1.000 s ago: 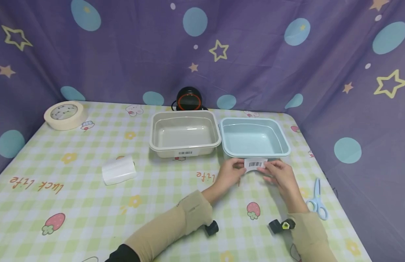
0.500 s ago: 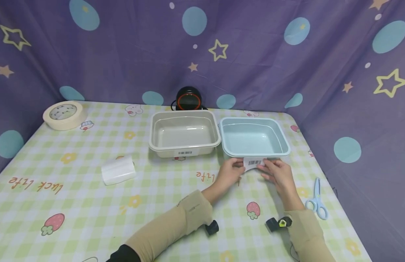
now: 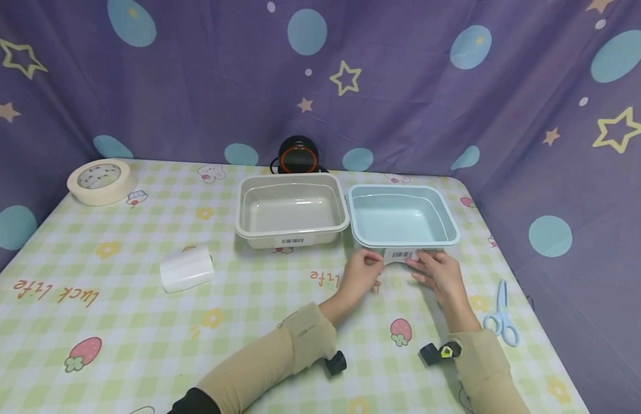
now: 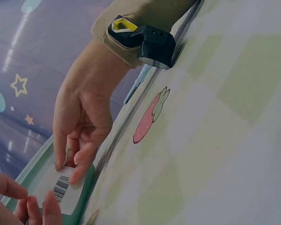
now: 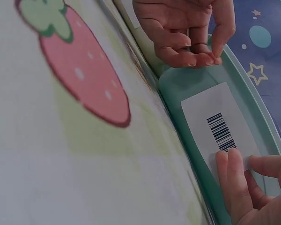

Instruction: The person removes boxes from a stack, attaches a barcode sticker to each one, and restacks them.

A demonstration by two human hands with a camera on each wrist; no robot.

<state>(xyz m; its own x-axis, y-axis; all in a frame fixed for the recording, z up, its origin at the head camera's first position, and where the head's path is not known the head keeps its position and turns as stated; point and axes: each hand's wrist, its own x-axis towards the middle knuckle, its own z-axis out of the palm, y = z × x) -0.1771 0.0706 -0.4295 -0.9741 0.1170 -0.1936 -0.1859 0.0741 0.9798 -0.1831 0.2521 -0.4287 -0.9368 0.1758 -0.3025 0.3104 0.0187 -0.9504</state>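
Observation:
A white barcode label point(image 5: 199, 105) lies against the front wall of the light blue plastic basin point(image 3: 403, 230). My right hand point(image 3: 445, 282) pinches the label's right end between fingers and thumb, clearest in the right wrist view. By the label's left end, my left hand point(image 3: 359, 279) has its fingers curled in, thumb tip against fingertip, with nothing visible between them. In the right wrist view that hand is apart from the label. To the left of the blue basin stands a beige basin point(image 3: 269, 241) with a similar barcode label point(image 3: 292, 241) on its front.
Blue scissors point(image 3: 502, 316) lie near the right table edge. A white roll point(image 3: 187, 270) lies left of the basins, and a wide cream tape roll point(image 3: 102, 183) sits at the far left corner. A round black device point(image 3: 298, 155) stands behind the beige basin.
The label has moved up and in against the blue basin's front. My left hand has let go of its left end and drawn slightly left and down; my right hand keeps its hold.

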